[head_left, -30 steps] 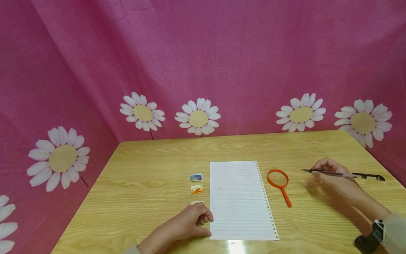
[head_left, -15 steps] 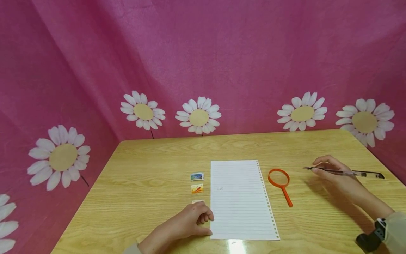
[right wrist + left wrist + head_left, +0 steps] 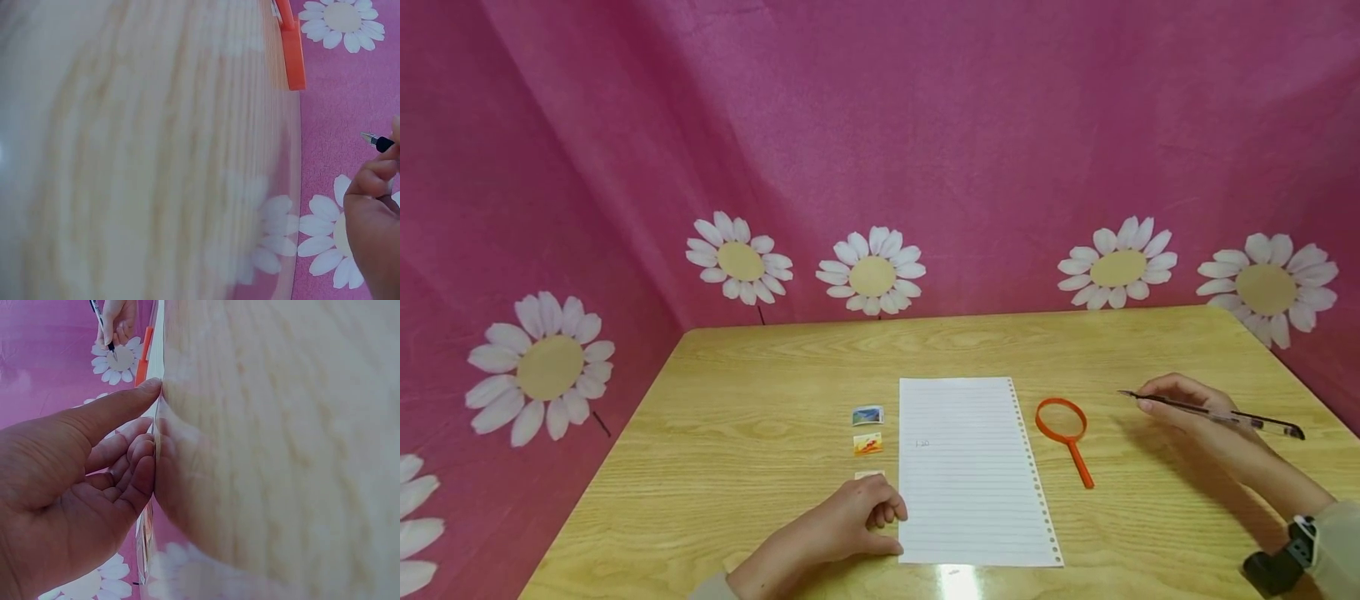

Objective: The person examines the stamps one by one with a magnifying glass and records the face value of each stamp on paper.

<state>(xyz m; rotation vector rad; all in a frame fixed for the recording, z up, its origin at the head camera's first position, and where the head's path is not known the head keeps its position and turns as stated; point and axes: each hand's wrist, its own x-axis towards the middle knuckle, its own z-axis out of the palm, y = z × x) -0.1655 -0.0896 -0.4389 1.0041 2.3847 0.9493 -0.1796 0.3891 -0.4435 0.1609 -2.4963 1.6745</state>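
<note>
Head view above table [image 3: 760, 383] — wrists' low

Table [image 3: 760, 417]: pale wood grain, far corners rounded.
Cloth [image 3: 962, 125]: pink, behind far edge and past left and right edges.
Daisies [image 3: 872, 275]: white, yellow-centred; four along far edge, rightmost by far right corner; others past left edge.
Magnifier [image 3: 1071, 444]: orange, right of table's midline, handle toward near edge.
Blue stamp [image 3: 868, 416]: left of midline.
Yellow stamp [image 3: 868, 443]: same column, closer to near edge.
</note>
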